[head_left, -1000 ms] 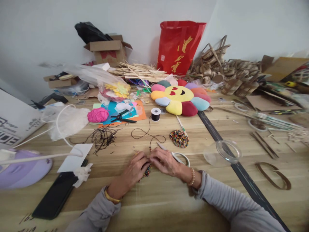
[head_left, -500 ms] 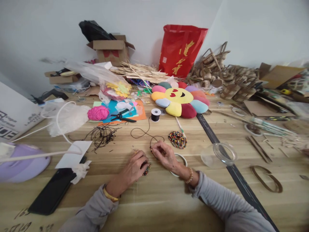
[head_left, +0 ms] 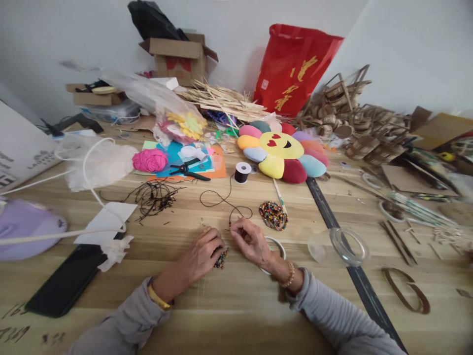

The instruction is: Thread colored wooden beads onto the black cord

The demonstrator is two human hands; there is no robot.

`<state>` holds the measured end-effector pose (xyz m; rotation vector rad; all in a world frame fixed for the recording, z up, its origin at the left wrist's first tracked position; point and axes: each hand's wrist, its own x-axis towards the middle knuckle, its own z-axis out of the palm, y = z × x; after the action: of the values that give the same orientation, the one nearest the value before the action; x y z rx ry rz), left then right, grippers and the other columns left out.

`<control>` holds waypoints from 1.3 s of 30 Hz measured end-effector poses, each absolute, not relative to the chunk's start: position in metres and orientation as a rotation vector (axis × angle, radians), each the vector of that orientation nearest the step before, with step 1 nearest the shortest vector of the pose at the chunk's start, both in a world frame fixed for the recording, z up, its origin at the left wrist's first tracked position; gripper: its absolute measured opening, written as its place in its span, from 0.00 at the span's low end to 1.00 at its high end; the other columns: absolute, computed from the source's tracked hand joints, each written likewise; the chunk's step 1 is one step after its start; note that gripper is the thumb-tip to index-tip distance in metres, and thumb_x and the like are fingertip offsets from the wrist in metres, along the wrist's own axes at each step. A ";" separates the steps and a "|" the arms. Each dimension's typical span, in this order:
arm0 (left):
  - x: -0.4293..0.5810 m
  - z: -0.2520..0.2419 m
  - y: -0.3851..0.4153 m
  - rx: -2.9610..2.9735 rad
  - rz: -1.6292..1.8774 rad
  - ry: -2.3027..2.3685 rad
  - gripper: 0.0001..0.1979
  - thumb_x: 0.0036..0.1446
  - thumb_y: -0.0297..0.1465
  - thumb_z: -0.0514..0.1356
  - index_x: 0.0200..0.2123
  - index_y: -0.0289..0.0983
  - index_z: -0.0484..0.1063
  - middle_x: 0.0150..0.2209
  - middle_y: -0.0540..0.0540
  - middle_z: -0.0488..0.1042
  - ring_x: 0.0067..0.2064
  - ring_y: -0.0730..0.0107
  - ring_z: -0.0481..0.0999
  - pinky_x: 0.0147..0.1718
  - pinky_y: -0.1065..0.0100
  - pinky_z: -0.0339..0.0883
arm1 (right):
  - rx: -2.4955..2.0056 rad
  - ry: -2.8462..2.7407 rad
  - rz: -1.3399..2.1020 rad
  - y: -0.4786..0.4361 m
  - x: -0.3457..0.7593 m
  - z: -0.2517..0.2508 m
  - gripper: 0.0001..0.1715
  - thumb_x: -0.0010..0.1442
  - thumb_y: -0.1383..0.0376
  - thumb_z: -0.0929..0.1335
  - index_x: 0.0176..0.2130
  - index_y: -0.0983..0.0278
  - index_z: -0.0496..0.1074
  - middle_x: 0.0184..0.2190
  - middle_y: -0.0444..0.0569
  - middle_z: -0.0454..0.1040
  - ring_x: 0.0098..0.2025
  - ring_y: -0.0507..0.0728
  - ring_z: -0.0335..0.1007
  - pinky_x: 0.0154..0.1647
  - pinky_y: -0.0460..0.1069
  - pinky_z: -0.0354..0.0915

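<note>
Small bunch of multicoloured round beads [head_left: 220,259] is held low over the pale wood-grained table [head_left: 236,310], partly covered by the curled fingers and thumb of the left hand [head_left: 202,250]; how firmly it is gripped cannot be made out. By the right hand [head_left: 250,240], just beside it, the end of a thin black cord [head_left: 223,199] is pinched between thumb and forefinger, the other fingers being bent in. A gap is left between the two hands. From the pinched end, the cord is looped loosely across the wood towards a white-flanged spool of black cord [head_left: 242,176], which is stood upright beyond the hands.

Beneath the right wrist, a white ring-shaped handle [head_left: 284,249] is partly hidden. Farther out on that side, a coiled string of multicoloured beads [head_left: 272,216] is laid next to a slender white-and-green stick [head_left: 280,195]. A clear round plastic container [head_left: 340,246] is rested on its side, across a long black strip [head_left: 328,212].

Beyond the left hand, a tangle of thin black cords [head_left: 157,197] is spread on the wood. Behind it, a bright pink ball of yarn [head_left: 150,160] and black-handled pliers [head_left: 197,175] are placed on coloured paper sheets [head_left: 173,154].
</note>
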<state>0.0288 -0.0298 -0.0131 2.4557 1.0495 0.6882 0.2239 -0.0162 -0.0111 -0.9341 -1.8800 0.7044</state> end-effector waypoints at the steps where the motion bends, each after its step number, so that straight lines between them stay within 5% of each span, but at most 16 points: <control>1: 0.029 -0.012 -0.030 2.452 0.696 1.045 0.09 0.63 0.23 0.56 0.31 0.35 0.73 0.33 0.45 0.72 0.37 0.65 0.74 0.39 0.66 0.70 | -0.933 -1.888 0.700 -0.016 0.224 -0.012 0.05 0.65 0.68 0.64 0.36 0.63 0.68 0.28 0.44 0.67 0.28 0.51 0.63 0.29 0.45 0.60; 22: 0.016 0.006 -0.013 1.378 0.896 1.096 0.08 0.49 0.33 0.65 0.30 0.33 0.78 0.30 0.45 0.81 0.33 0.65 0.78 0.36 0.67 0.71 | -0.838 -2.038 0.559 -0.018 0.222 -0.011 0.05 0.66 0.68 0.63 0.36 0.62 0.67 0.27 0.46 0.69 0.28 0.52 0.64 0.28 0.46 0.61; 39: 0.015 0.006 -0.015 1.365 0.871 1.078 0.07 0.47 0.32 0.65 0.28 0.33 0.78 0.28 0.46 0.80 0.31 0.66 0.77 0.34 0.68 0.70 | -0.788 -2.145 0.478 -0.020 0.222 -0.010 0.05 0.66 0.69 0.63 0.37 0.62 0.67 0.28 0.46 0.70 0.29 0.53 0.65 0.30 0.47 0.62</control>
<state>0.0150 -0.0148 0.0063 1.3653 1.0776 0.8706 0.2220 -0.0201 -0.0100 -0.7876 -2.1454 0.4776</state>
